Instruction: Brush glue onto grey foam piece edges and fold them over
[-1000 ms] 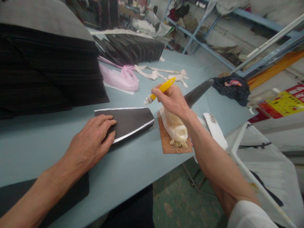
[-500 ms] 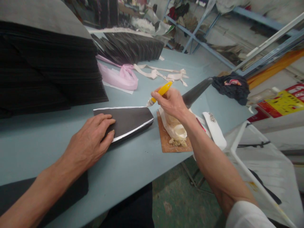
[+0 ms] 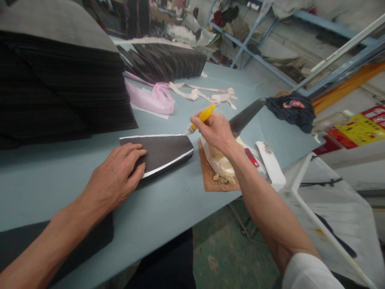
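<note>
Head view: my left hand point(image 3: 116, 176) lies open and flat, with its fingers spread and pressing on the near left end of a black sheet point(image 3: 164, 150) with white edges. The sheet lies flat on the blue surface point(image 3: 168, 208) straight ahead of me. My right hand point(image 3: 215, 130) is closed around a brush point(image 3: 201, 119) with a yellow handle, pinched between thumb and fingers. The brush's pale tip is at the sheet's far right corner; I cannot tell whether it touches. Just right of the sheet is a brown board point(image 3: 210, 178) carrying a white lump point(image 3: 221, 162) of something paste-like, partly under my right wrist. Further right of the sheet lies a white strip point(image 3: 270, 162) with dark print. A tall stack point(image 3: 60, 92) of black material stands behind and left of the sheet. A pink bag point(image 3: 153, 98) and white ribbons point(image 3: 210, 95) lie behind the sheet. A dark cloth point(image 3: 293, 110) sits well to its right, at the surface's edge.
</note>
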`<state>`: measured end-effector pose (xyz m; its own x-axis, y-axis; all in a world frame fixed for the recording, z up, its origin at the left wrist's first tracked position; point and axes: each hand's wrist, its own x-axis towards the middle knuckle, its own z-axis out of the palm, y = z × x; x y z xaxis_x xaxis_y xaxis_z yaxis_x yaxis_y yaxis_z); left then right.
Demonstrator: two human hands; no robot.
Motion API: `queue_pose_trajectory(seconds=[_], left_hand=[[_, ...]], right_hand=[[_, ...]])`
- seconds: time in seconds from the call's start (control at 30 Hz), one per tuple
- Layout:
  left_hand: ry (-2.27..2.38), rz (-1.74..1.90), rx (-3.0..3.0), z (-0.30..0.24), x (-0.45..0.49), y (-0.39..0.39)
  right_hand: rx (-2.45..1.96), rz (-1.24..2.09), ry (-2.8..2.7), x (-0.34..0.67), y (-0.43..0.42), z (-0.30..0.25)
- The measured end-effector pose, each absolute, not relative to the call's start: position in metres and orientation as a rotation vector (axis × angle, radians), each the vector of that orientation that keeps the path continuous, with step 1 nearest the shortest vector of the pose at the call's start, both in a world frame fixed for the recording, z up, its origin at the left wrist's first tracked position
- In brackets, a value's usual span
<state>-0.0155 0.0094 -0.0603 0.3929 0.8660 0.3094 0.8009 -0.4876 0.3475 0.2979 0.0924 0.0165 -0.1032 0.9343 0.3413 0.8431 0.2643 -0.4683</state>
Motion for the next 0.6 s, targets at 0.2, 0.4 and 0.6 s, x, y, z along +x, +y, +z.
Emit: queue_pose_trajectory(seconds=[0.2, 0.4, 0.6], left_hand=[[1.428, 0.645, 2.472, -0.056, -0.022, 0.016], [1.337, 0.547, 2.42, -0.042, -0.031, 0.023], [1.311, 0.333, 2.361, -0.029, -0.042, 0.028]], right_hand=[[-1.526, 0.149, -1.877, 0.304, 0.076, 0.026], [-1.333, 0.321, -1.752, 0.291, 0.035, 0.037], [-1.174, 0.488, -1.605, 0.28, -0.001, 0.035]])
